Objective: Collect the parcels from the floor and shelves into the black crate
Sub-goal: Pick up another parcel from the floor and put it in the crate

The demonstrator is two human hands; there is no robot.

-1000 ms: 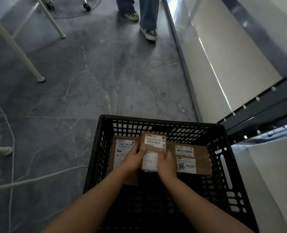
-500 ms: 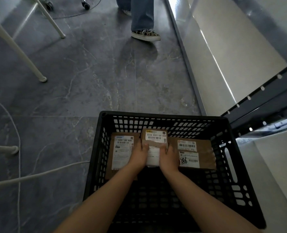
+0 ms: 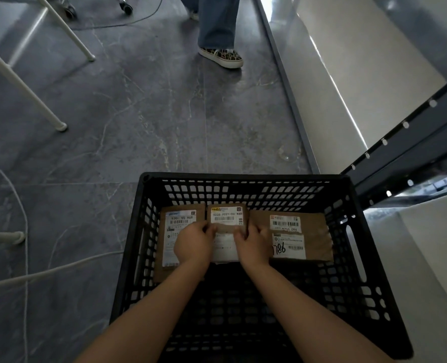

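Far end of the black slotted plastic crate (image 3: 243,176). Left hand (image 3: 194,247) over the flat brown cardboard parcel (image 3: 175,226), fingers curled onto the small brown white-labelled box (image 3: 227,218) in the middle. Right hand (image 3: 253,244) clamped on its other side (fingertips hidden, probably tucked under). Could pinch fingers against the wide brown cardboard parcel (image 3: 314,231) on release, or leave the box wedged tilted between neighbours.

The black crate (image 3: 243,176) sits on the floor, open-topped with slotted walls. Three brown, white-labelled parcels line its far wall: the left parcel (image 3: 180,221), the right parcel (image 3: 316,239) marked 786, and the smaller middle parcel (image 3: 227,217), pinched between the left hand (image 3: 194,244) and right hand (image 3: 253,247).
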